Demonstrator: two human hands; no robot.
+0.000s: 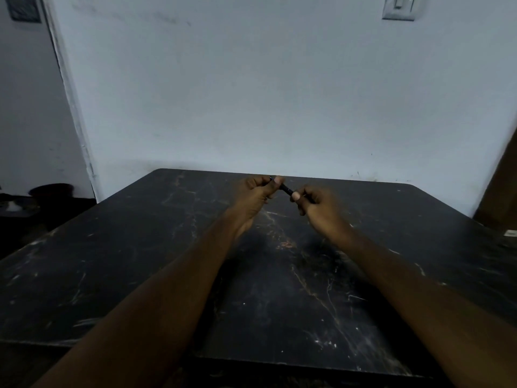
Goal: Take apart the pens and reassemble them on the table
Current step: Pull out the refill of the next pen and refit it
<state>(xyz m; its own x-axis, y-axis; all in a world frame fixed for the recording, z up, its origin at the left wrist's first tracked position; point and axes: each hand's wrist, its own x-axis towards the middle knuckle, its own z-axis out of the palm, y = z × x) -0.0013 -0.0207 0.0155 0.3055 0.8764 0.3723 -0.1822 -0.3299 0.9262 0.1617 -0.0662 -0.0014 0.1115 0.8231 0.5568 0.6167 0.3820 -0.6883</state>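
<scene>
**Both hands gripping one dark pen above the bench's far end**

Near edge of the bench (112, 289) runs across the bottom; dark marbled top with pale and rust veins. Nothing visibly lies on it, no tray or box in view, wide open surface left and right of the forearms. Both bare forearms stretch from the near edge toward the far end.

Left hand (251, 198) is curled, fingers (278, 180) clenched round one end of the pen (286, 188). Right hand (319, 205) is curled too, thumb and fingers pinched on the pen's other end. Pen is dark, short stretch showing between the hands, tilted down to the right, held in the air over the far middle of the bench, not touching it. Whether it is whole or partly pulled apart: cannot tell, blurry.

Far bench edge meets a pale wall (279, 93), corners rounded. Left of the bench, a door frame (70, 88) and dark clutter on the floor. Brown panel (500, 186) at the far right. Light switch (398, 7) high on the wall.
</scene>
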